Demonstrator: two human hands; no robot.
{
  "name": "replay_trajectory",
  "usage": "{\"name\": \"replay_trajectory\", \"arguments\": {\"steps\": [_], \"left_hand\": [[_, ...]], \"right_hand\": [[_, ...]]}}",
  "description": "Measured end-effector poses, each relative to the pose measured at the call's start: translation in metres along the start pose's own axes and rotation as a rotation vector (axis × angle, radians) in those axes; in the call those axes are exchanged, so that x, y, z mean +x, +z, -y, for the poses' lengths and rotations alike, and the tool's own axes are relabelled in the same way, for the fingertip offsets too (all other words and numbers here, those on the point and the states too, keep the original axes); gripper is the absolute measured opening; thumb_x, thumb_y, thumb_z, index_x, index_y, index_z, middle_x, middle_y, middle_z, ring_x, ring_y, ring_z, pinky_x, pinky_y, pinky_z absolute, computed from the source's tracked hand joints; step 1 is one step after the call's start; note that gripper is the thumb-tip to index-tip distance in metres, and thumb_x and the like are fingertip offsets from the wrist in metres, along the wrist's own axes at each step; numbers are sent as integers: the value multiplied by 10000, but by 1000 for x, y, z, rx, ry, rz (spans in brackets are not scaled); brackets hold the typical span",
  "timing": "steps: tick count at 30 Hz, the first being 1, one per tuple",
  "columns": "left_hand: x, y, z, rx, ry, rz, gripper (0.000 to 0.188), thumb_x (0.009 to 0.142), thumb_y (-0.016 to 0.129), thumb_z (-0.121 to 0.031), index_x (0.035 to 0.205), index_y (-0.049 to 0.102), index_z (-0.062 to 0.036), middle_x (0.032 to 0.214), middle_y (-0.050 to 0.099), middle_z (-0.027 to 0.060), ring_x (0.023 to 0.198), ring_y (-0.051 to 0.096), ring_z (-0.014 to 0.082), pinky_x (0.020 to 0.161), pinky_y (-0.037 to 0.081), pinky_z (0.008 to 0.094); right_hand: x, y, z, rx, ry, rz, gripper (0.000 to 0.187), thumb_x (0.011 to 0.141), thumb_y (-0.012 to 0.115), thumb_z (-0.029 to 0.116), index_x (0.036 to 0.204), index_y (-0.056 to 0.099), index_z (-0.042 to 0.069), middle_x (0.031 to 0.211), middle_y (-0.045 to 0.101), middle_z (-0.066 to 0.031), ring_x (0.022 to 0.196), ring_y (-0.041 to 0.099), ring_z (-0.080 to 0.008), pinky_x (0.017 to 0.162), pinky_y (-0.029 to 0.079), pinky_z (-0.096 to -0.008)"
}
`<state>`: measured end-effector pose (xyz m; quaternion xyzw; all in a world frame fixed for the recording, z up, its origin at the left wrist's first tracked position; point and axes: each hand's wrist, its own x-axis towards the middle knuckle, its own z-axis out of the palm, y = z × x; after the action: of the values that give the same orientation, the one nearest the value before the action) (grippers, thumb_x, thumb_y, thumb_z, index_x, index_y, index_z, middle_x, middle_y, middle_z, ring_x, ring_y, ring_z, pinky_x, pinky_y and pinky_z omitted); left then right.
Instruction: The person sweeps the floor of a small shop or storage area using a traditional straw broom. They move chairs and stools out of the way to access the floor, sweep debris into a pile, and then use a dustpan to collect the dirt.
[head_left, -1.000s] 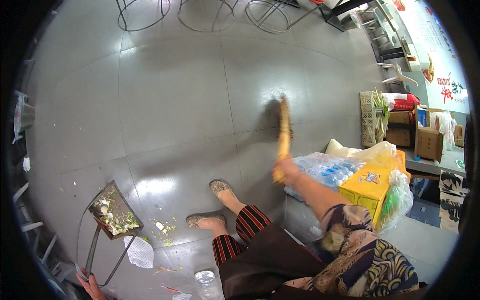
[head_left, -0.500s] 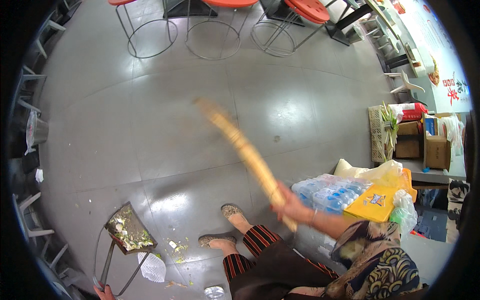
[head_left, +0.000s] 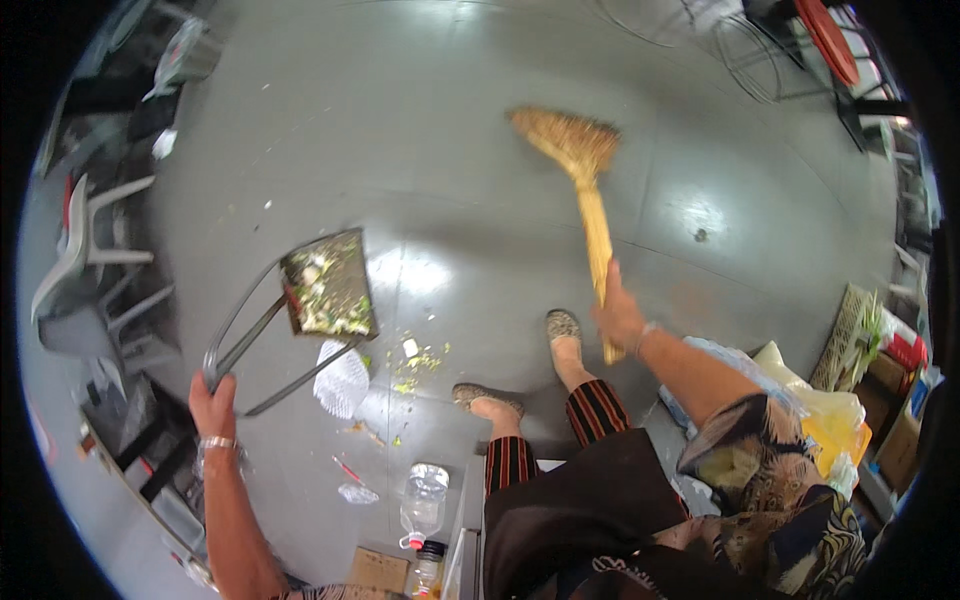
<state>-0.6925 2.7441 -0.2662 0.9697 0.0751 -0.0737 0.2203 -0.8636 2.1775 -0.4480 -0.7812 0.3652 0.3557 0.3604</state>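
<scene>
My right hand [head_left: 622, 312] is wrapped round the handle of a straw broom [head_left: 592, 205], whose fanned bristles point away from me over the grey floor. My left hand [head_left: 212, 402] grips the handle frame of a dustpan [head_left: 366, 290] at the left. Vegetable scraps [head_left: 325, 285] in green and white lie in the pan. More scraps [head_left: 420, 368] are scattered on the floor between the dustpan and my feet. Beside the pan's lower edge lies a white mesh-like piece [head_left: 341, 380]. Whether the bristles touch the floor I cannot tell.
White chairs [head_left: 95, 250] and a lined bin [head_left: 190, 62] stand along the left. Near my feet are a clear plastic jug [head_left: 425, 500], a smaller bottle [head_left: 428, 568] and cardboard [head_left: 378, 570]. Bags [head_left: 830, 410] and a crate [head_left: 843, 340] sit at right; a red stool [head_left: 828, 40] stands far right.
The view has turned left. My left hand and forearm have come further into view with the dustpan. The broom has swung more upright, and its bristles now show as a fan.
</scene>
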Motion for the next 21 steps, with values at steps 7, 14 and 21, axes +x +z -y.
{"name": "replay_trajectory", "arguments": {"steps": [7, 14, 21], "left_hand": [[7, -64, 49, -11, -174, -205, 201, 762, 613, -158, 734, 549, 31, 596, 471, 61, 574, 422, 131, 532, 372, 325], [-46, -155, 110, -532, -462, -357, 215, 824, 601, -131, 990, 661, -8, 735, 515, -27, 626, 461, 61, 675, 515, 251], [-131, -220, 158, -638, -566, -559, 289, 832, 584, -106, 1066, 635, 56, 728, 499, -26, 607, 434, 44, 762, 567, 282]], "right_hand": [[-130, -1, 62, 78, -198, 446, 770, 848, 522, 120, 1485, 96, 41, 1036, 614, -270, 912, 622, -395, 825, 498, -420], [-100, 134, 127, -317, -164, 213, 830, 836, 532, 98, 1512, 51, 98, 920, 597, -165, 659, 617, -250, 652, 545, -370], [-149, 136, 130, -187, -189, 429, 826, 842, 510, 111, 1507, 22, 79, 856, 636, -165, 554, 612, -231, 607, 526, -370]]}}
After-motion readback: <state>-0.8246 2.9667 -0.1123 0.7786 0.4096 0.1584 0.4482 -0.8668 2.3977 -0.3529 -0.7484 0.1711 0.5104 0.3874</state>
